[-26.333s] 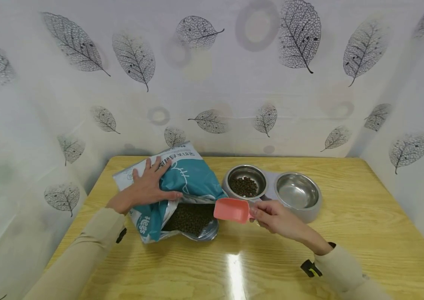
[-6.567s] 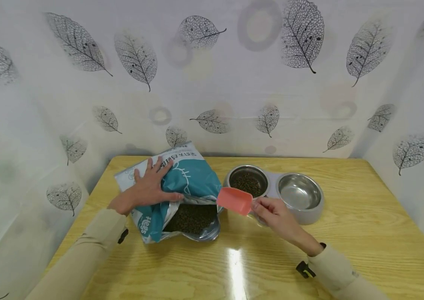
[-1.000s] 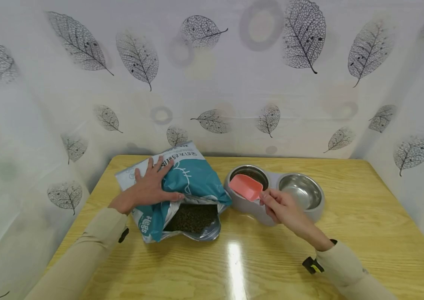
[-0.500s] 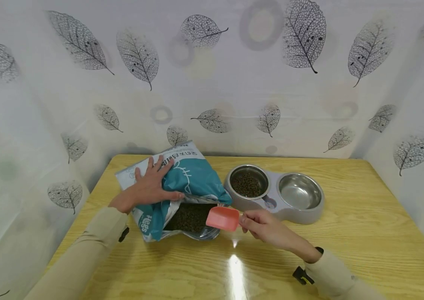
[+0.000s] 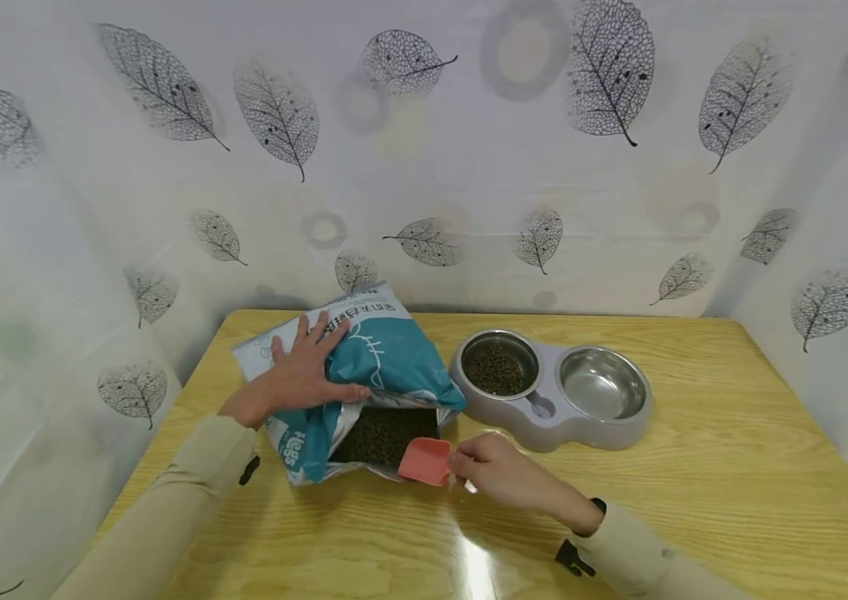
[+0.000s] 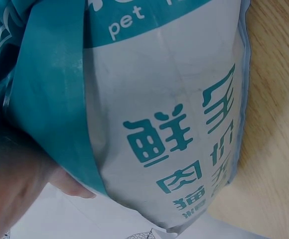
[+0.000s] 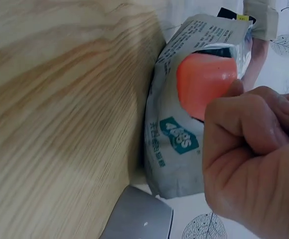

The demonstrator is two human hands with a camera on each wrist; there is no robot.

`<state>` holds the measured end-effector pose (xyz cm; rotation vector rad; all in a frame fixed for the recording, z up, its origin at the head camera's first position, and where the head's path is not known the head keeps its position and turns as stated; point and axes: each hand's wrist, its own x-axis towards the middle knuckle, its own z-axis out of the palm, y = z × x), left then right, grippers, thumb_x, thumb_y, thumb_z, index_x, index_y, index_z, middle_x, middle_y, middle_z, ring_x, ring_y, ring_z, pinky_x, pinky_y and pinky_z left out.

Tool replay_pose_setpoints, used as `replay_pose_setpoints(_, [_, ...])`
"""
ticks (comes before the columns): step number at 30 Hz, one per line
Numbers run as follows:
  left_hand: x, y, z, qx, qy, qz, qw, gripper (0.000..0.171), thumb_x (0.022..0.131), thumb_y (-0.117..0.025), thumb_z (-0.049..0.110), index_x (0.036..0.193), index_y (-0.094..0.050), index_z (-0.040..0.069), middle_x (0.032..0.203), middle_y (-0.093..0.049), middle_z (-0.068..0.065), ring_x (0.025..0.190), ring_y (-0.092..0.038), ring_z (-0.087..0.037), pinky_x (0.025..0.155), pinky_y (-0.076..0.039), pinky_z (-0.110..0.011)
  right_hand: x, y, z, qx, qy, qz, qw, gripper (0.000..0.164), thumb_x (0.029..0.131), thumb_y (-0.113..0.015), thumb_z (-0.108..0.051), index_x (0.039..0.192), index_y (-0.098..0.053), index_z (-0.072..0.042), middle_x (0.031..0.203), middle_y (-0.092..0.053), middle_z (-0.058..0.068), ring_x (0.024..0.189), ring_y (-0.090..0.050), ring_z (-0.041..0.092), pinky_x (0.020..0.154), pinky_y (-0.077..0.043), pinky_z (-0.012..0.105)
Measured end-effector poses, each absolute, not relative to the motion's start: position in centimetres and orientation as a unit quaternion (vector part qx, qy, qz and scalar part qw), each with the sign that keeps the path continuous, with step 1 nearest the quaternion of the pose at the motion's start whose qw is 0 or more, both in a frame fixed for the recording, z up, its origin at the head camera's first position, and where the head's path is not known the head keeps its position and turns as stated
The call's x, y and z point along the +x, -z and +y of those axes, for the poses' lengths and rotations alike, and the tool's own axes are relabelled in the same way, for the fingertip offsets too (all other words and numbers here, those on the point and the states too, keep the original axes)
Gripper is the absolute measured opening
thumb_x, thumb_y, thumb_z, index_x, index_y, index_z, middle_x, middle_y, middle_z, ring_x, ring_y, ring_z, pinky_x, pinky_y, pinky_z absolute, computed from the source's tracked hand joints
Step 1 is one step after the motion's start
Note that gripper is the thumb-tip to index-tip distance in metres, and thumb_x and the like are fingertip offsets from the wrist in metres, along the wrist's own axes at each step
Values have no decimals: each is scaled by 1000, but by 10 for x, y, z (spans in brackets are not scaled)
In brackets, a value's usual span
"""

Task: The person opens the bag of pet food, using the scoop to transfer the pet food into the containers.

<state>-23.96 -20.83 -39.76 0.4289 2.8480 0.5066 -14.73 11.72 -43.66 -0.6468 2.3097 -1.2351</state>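
A teal and white pet food bag (image 5: 386,358) lies on its side, its mouth facing the front. Brown kibble (image 5: 375,437) shows inside the opening. My left hand (image 5: 298,375) rests on top of the bag with fingers spread; in the left wrist view part of that hand (image 6: 15,184) lies against the bag. With curled fingers my right hand (image 5: 502,471) grips the handle of a pink scoop (image 5: 426,461). The scoop's blade is at the right edge of the bag's mouth. In the right wrist view the scoop (image 7: 204,82) appears in front of the bag, its contents hidden.
Right of the bag stands a grey double bowl stand (image 5: 566,427). Its left steel bowl (image 5: 480,340) has kibble on the bottom; the right steel bowl (image 5: 598,387) shows bare metal. All of it is on a wooden table (image 5: 731,467) before a leaf-patterned curtain (image 5: 439,167).
My right hand has moved the scoop from over the left bowl, leftward and toward the front, to the bag's mouth. My left hand has stayed on the bag.
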Motion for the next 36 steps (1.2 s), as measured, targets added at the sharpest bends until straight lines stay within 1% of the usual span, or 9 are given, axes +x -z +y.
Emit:
replay_pose_setpoints(2, [-239,397,-208,146,-171,968,108,120,81,-68,75,167,-8,18,173,4,-22,156,13,-53,111,4,-86,-146,436,113,-225,444,840,215,42,108,-46,-21,81,-72,-2,59,-52,-1,49,-37,4,48,-32,21])
replay_pose_setpoints(5, [-239,397,-208,146,-171,969,106,120,81,-69,75,167,-9,17,172,3,-22,155,12,-53,110,4,-86,-145,436,105,-211,443,847,205,45,108,-46,-22,76,-68,1,58,-45,-7,49,-36,5,49,-31,21])
replay_pose_setpoints(11, [-240,398,-207,146,-166,969,108,120,81,-69,74,167,-8,17,172,4,-22,155,12,-53,110,3,-86,-144,442,87,-201,452,851,179,45,108,-46,-22,71,-62,0,60,-43,-8,53,-37,5,52,-30,21])
replay_pose_setpoints(18, [-240,398,-207,145,-168,969,106,120,81,-70,73,167,-9,17,172,4,-22,155,13,-53,110,4,-86,-145,456,75,-209,457,853,142,44,109,-45,-22,75,-65,-6,63,-44,-9,55,-38,2,53,-30,20])
replay_pose_setpoints(22, [-240,398,-206,147,-175,968,107,119,81,-69,74,167,-9,17,172,4,-22,155,14,-53,111,5,-86,-144,460,78,-212,452,856,131,45,110,-44,-24,73,-63,-7,63,-42,-10,55,-37,1,54,-31,20])
replay_pose_setpoints(27, [-238,397,-206,147,-178,967,108,120,81,-70,73,167,-9,17,172,4,-22,155,14,-53,110,5,-86,-141,459,89,-206,457,856,131,47,111,-44,-28,73,-61,-6,64,-42,-9,57,-38,2,55,-33,21])
replay_pose_setpoints(36, [-239,399,-208,145,-166,970,103,120,82,-69,73,167,-8,16,172,3,-23,155,12,-54,110,3,-86,-137,453,105,-200,491,837,139,49,111,-43,-30,79,-65,0,60,-42,-8,50,-35,-1,48,-30,19])
